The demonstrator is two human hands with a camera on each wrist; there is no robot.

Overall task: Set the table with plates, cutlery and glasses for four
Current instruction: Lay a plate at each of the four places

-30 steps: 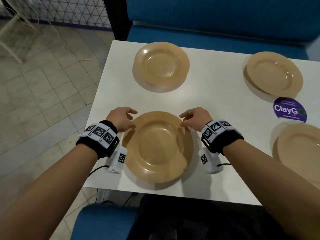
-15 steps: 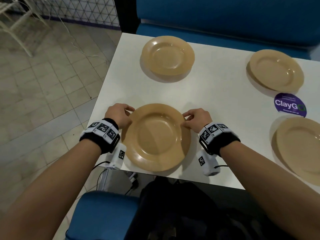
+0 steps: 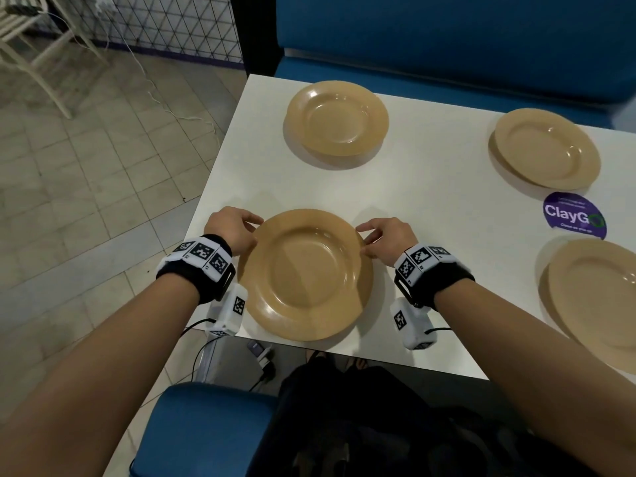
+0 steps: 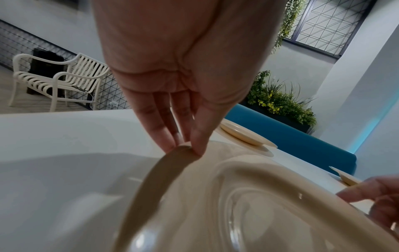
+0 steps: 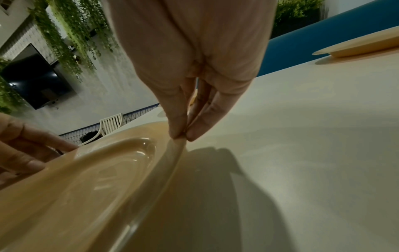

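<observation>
A tan plate [image 3: 306, 273] lies at the near left corner of the white table [image 3: 430, 208], its near rim close to the table edge. My left hand [image 3: 237, 228] pinches the plate's left rim [image 4: 179, 150] between thumb and fingers. My right hand [image 3: 382, 237] pinches the right rim [image 5: 179, 138] the same way. Another tan plate [image 3: 337, 118] sits at the far left, one [image 3: 547, 149] at the far right, and one [image 3: 599, 297] at the near right, partly cut off by the frame.
A purple round ClayGo sticker [image 3: 574, 215] is stuck on the table between the two right plates. Blue bench seats stand behind the table [image 3: 447, 39] and below its near edge [image 3: 203, 428]. Tiled floor [image 3: 86, 201] lies to the left. No cutlery or glasses are in view.
The held plate has come a little toward the near table edge, with both hands still on its rim. The other plates have not moved.
</observation>
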